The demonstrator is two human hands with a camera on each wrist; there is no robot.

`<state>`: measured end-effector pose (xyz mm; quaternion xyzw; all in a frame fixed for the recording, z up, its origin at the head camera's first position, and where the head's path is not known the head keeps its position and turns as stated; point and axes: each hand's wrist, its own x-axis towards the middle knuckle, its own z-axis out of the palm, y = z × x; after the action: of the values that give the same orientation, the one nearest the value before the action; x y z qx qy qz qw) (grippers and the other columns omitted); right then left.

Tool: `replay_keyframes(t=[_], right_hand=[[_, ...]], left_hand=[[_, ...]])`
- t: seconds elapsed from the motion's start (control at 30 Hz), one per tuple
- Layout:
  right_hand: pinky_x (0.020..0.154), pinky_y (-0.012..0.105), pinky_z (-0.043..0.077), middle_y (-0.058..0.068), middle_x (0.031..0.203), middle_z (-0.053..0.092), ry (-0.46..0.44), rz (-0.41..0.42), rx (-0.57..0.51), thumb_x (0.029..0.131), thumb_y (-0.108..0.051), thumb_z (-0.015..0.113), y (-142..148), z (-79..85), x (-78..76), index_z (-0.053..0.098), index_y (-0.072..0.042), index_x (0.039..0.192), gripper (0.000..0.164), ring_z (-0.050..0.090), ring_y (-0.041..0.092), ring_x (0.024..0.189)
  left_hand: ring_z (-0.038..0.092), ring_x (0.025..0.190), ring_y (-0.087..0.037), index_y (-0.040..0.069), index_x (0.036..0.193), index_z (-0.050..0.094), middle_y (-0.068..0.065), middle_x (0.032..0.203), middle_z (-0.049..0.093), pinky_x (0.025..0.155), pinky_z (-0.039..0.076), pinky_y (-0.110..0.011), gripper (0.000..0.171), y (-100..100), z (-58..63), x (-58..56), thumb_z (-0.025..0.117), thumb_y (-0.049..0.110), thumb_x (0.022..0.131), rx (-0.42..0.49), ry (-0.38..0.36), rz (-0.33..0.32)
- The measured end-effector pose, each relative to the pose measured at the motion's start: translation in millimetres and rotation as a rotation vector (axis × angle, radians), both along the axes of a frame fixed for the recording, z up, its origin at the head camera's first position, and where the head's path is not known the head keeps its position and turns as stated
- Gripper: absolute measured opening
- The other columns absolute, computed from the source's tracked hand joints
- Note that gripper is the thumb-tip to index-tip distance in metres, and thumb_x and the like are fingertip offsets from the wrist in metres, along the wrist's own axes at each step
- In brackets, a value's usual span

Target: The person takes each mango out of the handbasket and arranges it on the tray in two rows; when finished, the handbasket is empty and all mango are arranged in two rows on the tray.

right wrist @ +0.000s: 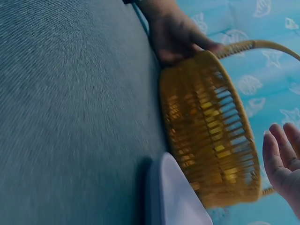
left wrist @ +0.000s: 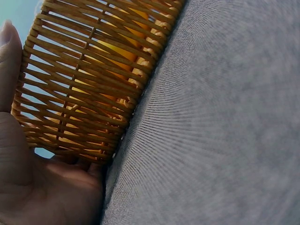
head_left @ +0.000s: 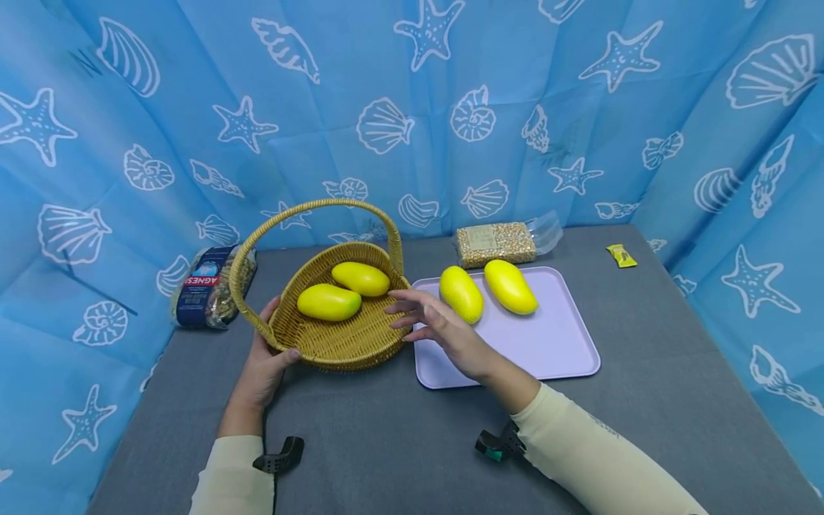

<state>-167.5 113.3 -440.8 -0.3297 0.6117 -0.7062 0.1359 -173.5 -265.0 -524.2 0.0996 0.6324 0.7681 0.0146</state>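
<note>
A wicker basket (head_left: pixel 341 342) with a tall arched handle stands left of centre on the table. Two yellow mangoes, the nearer one (head_left: pixel 329 302) and the farther one (head_left: pixel 360 278), lie inside it. My left hand (head_left: pixel 265 368) grips the basket's left side, thumb over the rim near the handle's base. At the basket's right rim is my right hand (head_left: pixel 444 332), fingers loosely extended and holding nothing; the right wrist view shows the fingers apart. Beneath and beyond that hand, a lilac tray (head_left: pixel 541 354) carries two more mangoes, a left one (head_left: pixel 461 295) and a right one (head_left: pixel 511 286).
Behind the tray lies a clear bag of corn kernels (head_left: pixel 496 244). A dark-labelled food bag (head_left: pixel 209 287) sits left of the basket. Toward the back right is a small yellow packet (head_left: pixel 621 255). A blue shell-print curtain (head_left: pixel 335 114) surrounds the grey table (head_left: pixel 386 443).
</note>
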Motion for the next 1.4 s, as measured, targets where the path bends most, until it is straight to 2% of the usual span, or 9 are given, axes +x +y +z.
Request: replay_keyframes(t=[0.17, 0.33, 0.47, 0.67, 0.8, 1.0, 1.2, 1.4], right_hand=[[0.109, 0.070, 0.044, 0.031, 0.156, 0.046, 0.000, 0.038, 0.013, 0.112, -0.068, 0.035, -23, -3.3, -6.2, 0.034, 0.005, 0.164, 0.090, 0.052, 0.049, 0.138], [0.111, 0.072, 0.040, 0.034, 0.155, 0.043, -0.019, 0.056, 0.022, 0.107, -0.076, 0.043, -40, 1.8, -14.2, 0.033, 0.005, 0.165, 0.100, 0.053, 0.042, 0.139], [0.110, 0.068, 0.043, 0.031, 0.154, 0.047, -0.013, 0.023, 0.064, 0.105, -0.078, 0.045, -50, 3.4, -23.7, 0.035, 0.003, 0.165, 0.102, 0.055, 0.037, 0.136], [0.109, 0.065, 0.046, 0.030, 0.156, 0.048, 0.010, -0.029, 0.108, 0.108, -0.073, 0.046, -67, -0.7, -41.9, 0.037, 0.001, 0.165, 0.094, 0.049, 0.049, 0.141], [0.110, 0.062, 0.046, 0.023, 0.156, 0.051, 0.033, -0.072, 0.139, 0.110, -0.067, 0.046, -78, -2.5, -53.6, 0.040, -0.002, 0.165, 0.085, 0.048, 0.046, 0.143], [0.111, 0.043, 0.047, 0.018, 0.152, 0.055, 0.091, -0.155, 0.256, 0.112, -0.056, 0.049, -92, -2.9, -65.5, 0.045, -0.006, 0.163, 0.072, 0.054, 0.034, 0.138], [0.117, 0.045, 0.042, 0.016, 0.159, 0.052, 0.074, -0.165, 0.414, 0.109, -0.053, 0.061, -102, -5.4, -72.7, 0.040, -0.015, 0.168, 0.073, 0.049, 0.029, 0.146], [0.121, 0.043, 0.036, 0.014, 0.165, 0.046, 0.103, -0.145, 0.538, 0.105, -0.056, 0.068, -110, -6.0, -77.5, 0.038, -0.014, 0.170, 0.083, 0.045, 0.022, 0.149]], left_hand=[[0.039, 0.147, -0.035, 0.023, 0.175, 0.018, -0.017, 0.174, 0.019, 0.107, 0.050, -0.031, 0.096, 0, -0.8, -0.3, 0.070, -0.010, 0.102, 0.001, 0.002, -0.005], [0.040, 0.147, -0.035, 0.022, 0.176, 0.017, -0.017, 0.174, 0.020, 0.107, 0.050, -0.030, 0.097, 1, 0.0, -0.3, 0.070, -0.011, 0.102, 0.001, 0.006, -0.005], [0.039, 0.148, -0.035, 0.021, 0.176, 0.017, -0.017, 0.174, 0.020, 0.108, 0.050, -0.030, 0.098, 2, 1.2, -0.6, 0.070, -0.011, 0.101, 0.004, 0.001, -0.001], [0.038, 0.148, -0.035, 0.022, 0.175, 0.017, -0.017, 0.174, 0.019, 0.108, 0.049, -0.030, 0.097, 2, 2.4, -0.4, 0.070, -0.012, 0.102, -0.001, -0.007, 0.000], [0.038, 0.149, -0.034, 0.022, 0.175, 0.017, -0.017, 0.174, 0.019, 0.109, 0.049, -0.031, 0.096, 2, 3.6, 0.0, 0.068, -0.012, 0.102, -0.014, -0.014, 0.006], [0.038, 0.149, -0.036, 0.021, 0.176, 0.014, -0.018, 0.174, 0.020, 0.108, 0.050, -0.031, 0.095, 3, 4.3, -0.3, 0.066, -0.012, 0.104, -0.025, -0.020, 0.007], [0.039, 0.148, -0.036, 0.022, 0.176, 0.015, -0.019, 0.173, 0.022, 0.108, 0.050, -0.032, 0.094, 2, 3.5, -1.3, 0.065, -0.012, 0.104, -0.031, -0.015, 0.005], [0.039, 0.148, -0.035, 0.024, 0.175, 0.017, -0.018, 0.173, 0.022, 0.107, 0.051, -0.030, 0.094, 1, 2.1, -0.5, 0.066, -0.011, 0.104, -0.037, -0.017, 0.012]])
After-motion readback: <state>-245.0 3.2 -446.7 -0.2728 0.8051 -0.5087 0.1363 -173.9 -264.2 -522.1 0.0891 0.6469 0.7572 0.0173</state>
